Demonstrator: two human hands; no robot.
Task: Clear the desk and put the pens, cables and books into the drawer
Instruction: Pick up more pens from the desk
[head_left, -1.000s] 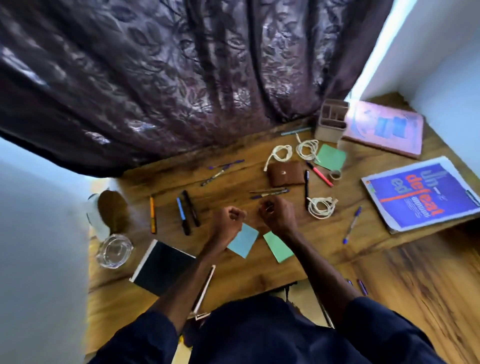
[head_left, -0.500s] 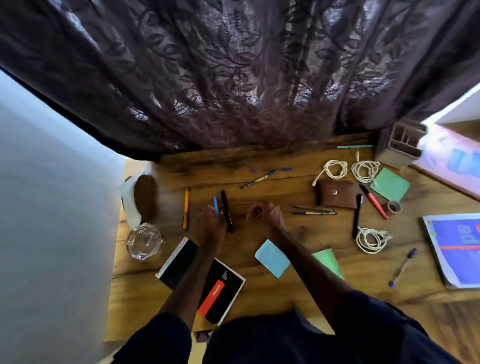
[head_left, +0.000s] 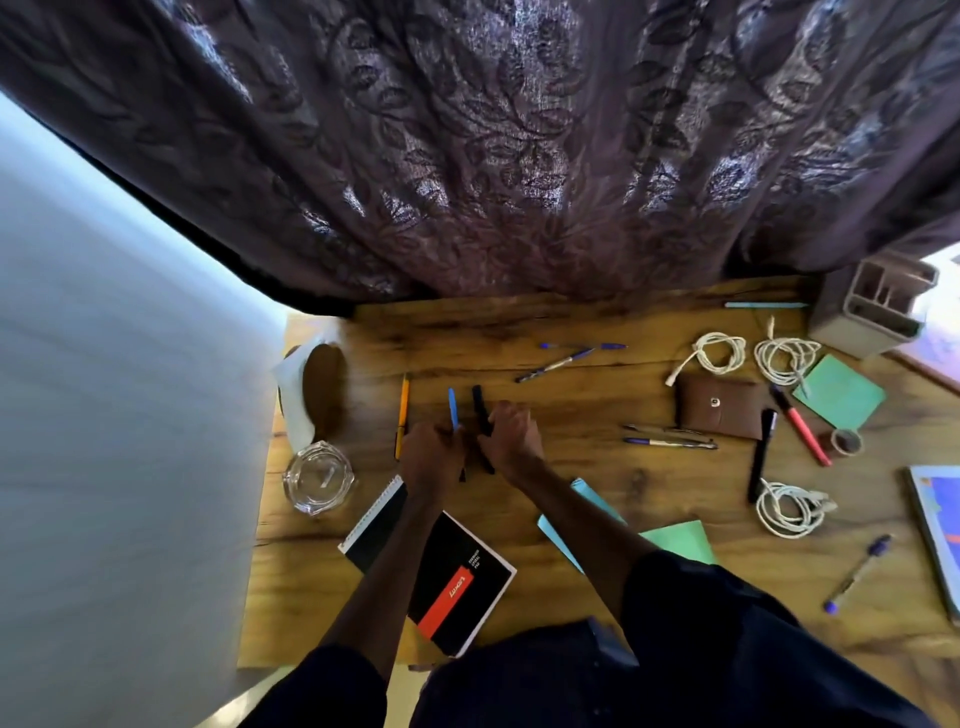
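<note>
Wooden desk (head_left: 597, 405): pens (head_left: 670, 442), cables (head_left: 719, 353), notebook (head_left: 457, 577).

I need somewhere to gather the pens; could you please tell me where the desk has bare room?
Bare wood lies between the right hand and the brown pouch, and along the back under the curtain. Around the pouch, cables and pens crowd.

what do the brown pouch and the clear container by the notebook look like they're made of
Brown pouch: likely leather or faux leather, matte, soft folded flap with a shiny snap. Clear container: probably glass, see-through with faceted glints; clear plastic is possible.
</note>
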